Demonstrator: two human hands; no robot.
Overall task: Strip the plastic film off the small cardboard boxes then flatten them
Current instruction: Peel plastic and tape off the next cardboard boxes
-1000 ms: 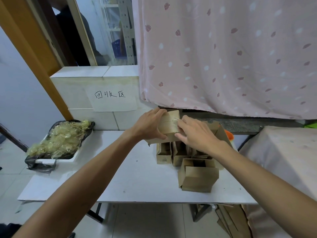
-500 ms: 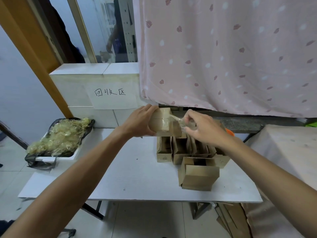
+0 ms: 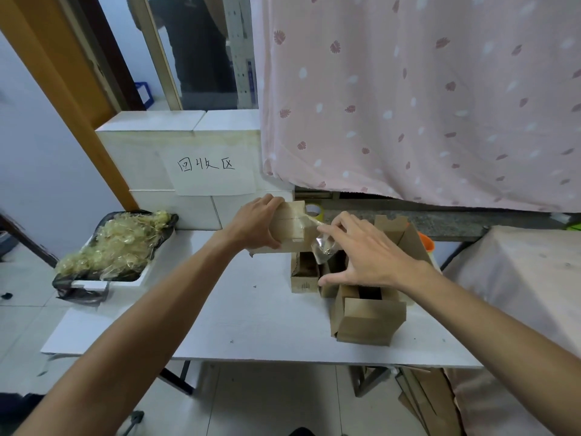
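My left hand [image 3: 256, 225] grips a small brown cardboard box [image 3: 289, 226] held above the back of the white table [image 3: 251, 322]. A strip of clear plastic film [image 3: 320, 243] stretches from the box's right side to my right hand [image 3: 361, 253], which pinches it between thumb and forefinger with the other fingers spread. Below my hands, several small open cardboard boxes [image 3: 303, 275] stand in a cluster. A larger folded box [image 3: 367, 319] sits at the front of the cluster.
A black-lined white tray [image 3: 132, 275] heaped with crumpled film [image 3: 116, 243] sits at the table's left end. White foam blocks [image 3: 157, 146] with a paper sign stand behind. A pink curtain [image 3: 424, 96] hangs at right. Flat cardboard [image 3: 424, 401] lies under the table. A person [image 3: 195, 42] stands beyond the doorway.
My right hand has pulled the film away from the box, down and to the right. The box stays in my left hand at about the same place.
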